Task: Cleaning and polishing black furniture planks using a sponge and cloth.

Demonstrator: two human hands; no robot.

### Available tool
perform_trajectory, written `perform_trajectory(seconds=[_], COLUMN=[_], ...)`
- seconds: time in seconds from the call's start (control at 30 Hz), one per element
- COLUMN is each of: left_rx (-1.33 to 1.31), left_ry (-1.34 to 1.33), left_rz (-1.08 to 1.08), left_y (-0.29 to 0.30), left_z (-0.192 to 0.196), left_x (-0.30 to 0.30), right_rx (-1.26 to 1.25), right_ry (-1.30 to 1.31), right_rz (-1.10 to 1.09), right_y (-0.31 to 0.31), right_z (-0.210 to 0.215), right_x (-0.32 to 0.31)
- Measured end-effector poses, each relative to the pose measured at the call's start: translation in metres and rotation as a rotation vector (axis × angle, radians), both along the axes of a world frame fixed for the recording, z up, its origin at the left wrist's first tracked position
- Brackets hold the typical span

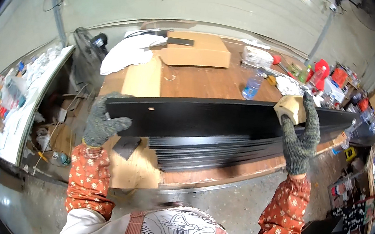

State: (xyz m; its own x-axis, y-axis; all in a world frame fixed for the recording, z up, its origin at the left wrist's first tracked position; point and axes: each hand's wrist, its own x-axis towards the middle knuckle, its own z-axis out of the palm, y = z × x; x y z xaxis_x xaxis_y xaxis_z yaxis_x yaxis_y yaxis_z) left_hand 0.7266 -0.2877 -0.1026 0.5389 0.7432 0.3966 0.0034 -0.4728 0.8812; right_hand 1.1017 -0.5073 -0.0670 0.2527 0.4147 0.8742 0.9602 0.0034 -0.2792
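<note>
Between the two gloved hands, a long black flat panel (224, 119) of painted board is held on edge and tilted, its broad face turned toward the wearer. The left hand (102, 123), in a grey knitted glove, is closed around the panel's left end, thumb across the front face; this grip appears to carry the weight and steady the tilt. The right hand (303, 131), gloved alike, is clamped on a pale wooden block (291, 108) pressed against the panel's upper edge near its right part, probably so that the block bears evenly along that edge. Both forearms wear orange flowered sleeve covers.

Directly below the hands lies a stack of similar black panels (211, 155), flat and roughly aligned on the brown wooden table (210, 80); their exact number cannot be counted, as the edges blur together. Under the left hand, one sheet of light plywood (136, 171) overhangs the table's near edge.

Beyond the hands, on the far half of the table, rest one flat cardboard box (200, 51), one white cloth (127, 53) beside it, and one clear plastic water bottle (252, 85) standing upright. Farther right of the right hand, red containers and small clutter (328, 73) crowd the table's end.
</note>
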Motion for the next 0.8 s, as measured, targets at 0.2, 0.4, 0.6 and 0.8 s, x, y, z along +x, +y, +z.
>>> perform_trajectory(seconds=[0.2, 0.4, 0.6, 0.8], left_rx=[0.017, 0.640, 0.281, 0.006], left_ry=[-0.085, -0.418, 0.105, -0.079], left_rz=[-0.042, -0.189, -0.266, 0.013], left_y=[0.003, 0.083, 0.051, 0.010], left_z=[-0.012, 0.020, 0.036, -0.028], left_x=[0.007, 0.099, 0.088, -0.002], right_rx=[-0.138, -0.223, -0.075, 0.085], right_ry=[-0.312, -0.339, -0.341, -0.310], right_rz=[0.219, 0.498, 0.441, 0.215], right_y=[0.056, 0.121, 0.105, 0.021], right_z=[0.020, 0.041, 0.024, 0.009], right_x=[-0.127, -0.244, -0.190, -0.014])
